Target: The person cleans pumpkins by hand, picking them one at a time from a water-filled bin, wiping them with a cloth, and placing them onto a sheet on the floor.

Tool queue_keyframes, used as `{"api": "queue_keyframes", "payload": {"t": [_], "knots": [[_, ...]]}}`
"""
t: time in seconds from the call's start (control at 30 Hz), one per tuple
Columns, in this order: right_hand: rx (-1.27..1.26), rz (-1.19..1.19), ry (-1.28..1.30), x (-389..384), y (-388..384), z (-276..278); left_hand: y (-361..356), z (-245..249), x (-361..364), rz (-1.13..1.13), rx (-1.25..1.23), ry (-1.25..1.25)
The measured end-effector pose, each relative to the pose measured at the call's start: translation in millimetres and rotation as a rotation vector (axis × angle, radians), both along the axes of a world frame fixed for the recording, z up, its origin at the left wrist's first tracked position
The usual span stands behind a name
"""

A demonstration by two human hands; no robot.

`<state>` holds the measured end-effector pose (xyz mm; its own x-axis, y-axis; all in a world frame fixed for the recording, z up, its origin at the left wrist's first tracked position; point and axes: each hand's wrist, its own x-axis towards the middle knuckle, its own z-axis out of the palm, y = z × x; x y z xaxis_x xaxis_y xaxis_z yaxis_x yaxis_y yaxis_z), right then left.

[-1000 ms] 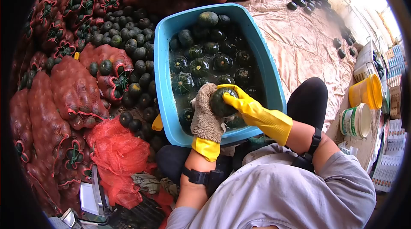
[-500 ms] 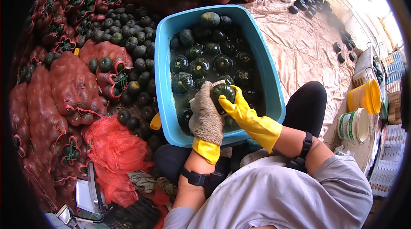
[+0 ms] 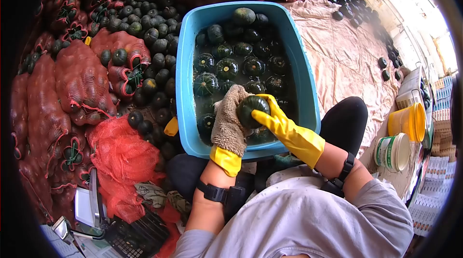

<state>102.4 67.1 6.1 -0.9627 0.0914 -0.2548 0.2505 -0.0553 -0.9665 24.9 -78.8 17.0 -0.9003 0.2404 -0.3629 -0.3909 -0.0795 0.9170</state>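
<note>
With curled fingers, the right hand (image 3: 270,113) and mitted left hand (image 3: 229,124) clasp the wet squash (image 3: 251,109) by its sides; it seems heavy and slippery.

Both forearms (image 3: 206,202) reach forward; the yellow-gloved right hand (image 3: 272,115) curls its fingers (image 3: 265,98) in a grip, and the left hand (image 3: 231,118), fingers hidden in a fuzzy mitt (image 3: 224,135), stands just beside them.

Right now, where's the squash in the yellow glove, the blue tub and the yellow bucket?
squash (image 3: 251,111): head view, on its dark green skin.
blue tub (image 3: 184,79): head view, on its left wall.
yellow bucket (image 3: 403,122): head view, on its outer side.
</note>
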Motion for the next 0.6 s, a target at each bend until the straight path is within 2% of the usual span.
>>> {"api": "queue_keyframes", "payload": {"t": [0.03,0.07,0.1,0.13,0.17,0.2,0.23,0.3,0.37,0.43,0.47,0.5,0.53,0.57,0.6], "knots": [[-0.036,-0.035,-0.003,-3.0,4.0,-16.0,1.9,-3.4,4.3,0.000,-0.186,0.215],[-0.140,-0.208,-0.026,-8.4,-8.5,-6.8,4.1,-6.8,8.8,-0.001,-0.373,0.429],[-0.040,-0.346,0.081,-16.6,-15.9,-29.4,8.1,-9.4,12.3,0.002,-0.560,0.645],[0.386,-0.402,0.229,-18.2,-12.8,-47.8,12.5,-11.1,15.9,0.004,-0.747,0.860],[0.813,-0.449,0.373,-17.7,-11.1,-56.5,20.6,14.9,15.7,-0.043,-0.412,0.496],[0.780,-0.470,0.417,-14.3,-12.7,-47.8,28.6,40.7,15.6,0.099,0.076,0.038],[0.754,-0.432,0.390,-11.4,-12.2,-47.9,36.5,66.4,15.6,0.319,0.342,-0.325],[0.695,-0.356,0.324,-3.2,-13.5,-50.9,45.0,32.5,14.0,0.298,0.150,-0.349],[0.342,-0.225,0.068,5.1,-6.9,-56.2,36.3,27.5,15.4,0.123,0.222,-0.383],[-0.245,-0.149,0.008,11.3,5.4,-71.6,21.0,34.2,15.1,-0.062,0.268,-0.403],[-0.617,-0.136,-0.244,12.4,7.1,-31.4,21.1,20.8,9.9,-0.047,0.229,-0.379],[-0.859,-0.120,-0.433,4.0,22.6,-39.5,22.6,13.8,13.3,0.067,0.289,-0.323],[-1.039,-0.105,-0.463,4.5,32.6,-46.9,20.8,10.4,13.8,0.066,0.207,-0.231],[-0.837,0.035,-0.320,6.4,35.5,-43.7,20.5,14.2,13.0,0.064,0.125,-0.138],[-0.603,0.145,-0.169,8.3,38.6,-41.1,24.5,18.5,13.9,0.140,0.304,-0.257]]}}
